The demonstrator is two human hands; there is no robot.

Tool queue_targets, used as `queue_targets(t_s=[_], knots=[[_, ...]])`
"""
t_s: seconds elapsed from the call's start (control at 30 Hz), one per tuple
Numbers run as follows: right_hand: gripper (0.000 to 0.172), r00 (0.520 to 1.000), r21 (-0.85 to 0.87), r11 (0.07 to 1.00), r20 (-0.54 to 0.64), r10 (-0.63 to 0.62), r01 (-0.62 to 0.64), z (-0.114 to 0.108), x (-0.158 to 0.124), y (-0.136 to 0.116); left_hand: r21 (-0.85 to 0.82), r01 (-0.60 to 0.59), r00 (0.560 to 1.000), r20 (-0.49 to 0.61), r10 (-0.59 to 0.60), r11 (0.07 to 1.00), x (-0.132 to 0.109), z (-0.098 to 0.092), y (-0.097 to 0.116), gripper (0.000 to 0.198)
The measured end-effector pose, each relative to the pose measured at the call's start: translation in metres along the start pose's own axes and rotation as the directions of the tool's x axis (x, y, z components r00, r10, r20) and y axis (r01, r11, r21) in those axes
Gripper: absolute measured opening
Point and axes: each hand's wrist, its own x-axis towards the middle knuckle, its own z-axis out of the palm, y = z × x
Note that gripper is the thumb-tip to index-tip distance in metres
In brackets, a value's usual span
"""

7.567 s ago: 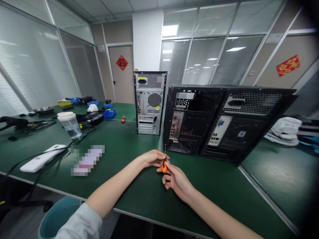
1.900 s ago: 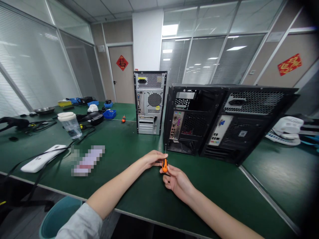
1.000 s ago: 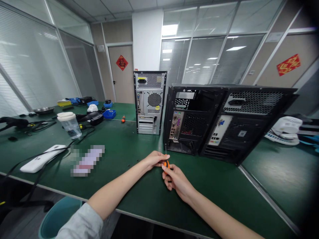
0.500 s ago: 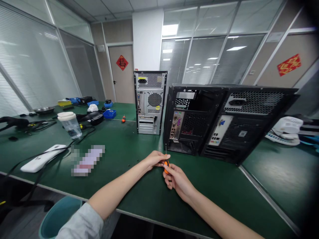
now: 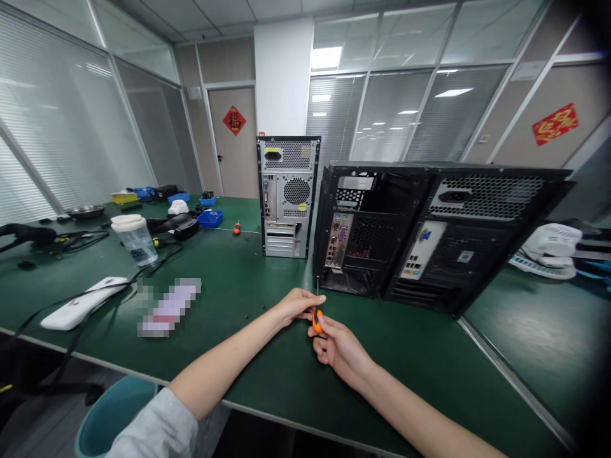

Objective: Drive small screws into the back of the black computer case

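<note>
An orange and black screwdriver (image 5: 317, 321) points away from me, its thin shaft reaching the lower left corner of a black computer case (image 5: 367, 254). My right hand (image 5: 341, 346) is closed round the handle. The fingers of my left hand (image 5: 300, 305) pinch the screwdriver near where shaft and handle meet. The screw at the tip is too small to make out. Beside that case, on its right, stands a second black computer case (image 5: 470, 254), both with their back panels toward me. A silver computer case (image 5: 286, 197) stands upright farther back, to the left.
On the green table (image 5: 210, 343) lie two small dark screws left of my hands. Farther left are a lidded plastic cup (image 5: 136, 242), a white device (image 5: 83, 304), a blurred-out flat object (image 5: 170, 308) and cables. Blue bins (image 5: 210, 219) and another screwdriver (image 5: 237, 228) sit beyond.
The screwdriver handle has turned a little in my right hand, and my right fingers have shifted slightly. My left hand and the computer cases have stayed in place.
</note>
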Motion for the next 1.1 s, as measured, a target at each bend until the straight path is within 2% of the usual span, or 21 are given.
queue_targets(t_s=[0.3,0.6,1.1], knots=[[0.025,1.000,0.108,0.994,0.010,0.017,-0.018,0.001,-0.001,-0.001,0.024,0.014,0.999,0.049,-0.015,1.000,-0.002,-0.004,0.003,0.053],[0.019,0.999,0.128,0.990,0.005,0.051,-0.051,0.001,-0.001,-0.002,0.028,0.052,0.988,0.144,-0.056,0.998,-0.005,-0.007,0.008,0.054],[0.012,0.999,0.158,0.986,-0.019,0.050,-0.046,-0.003,0.002,-0.001,0.005,0.101,0.966,0.240,-0.100,0.995,-0.006,-0.014,0.014,0.041]])
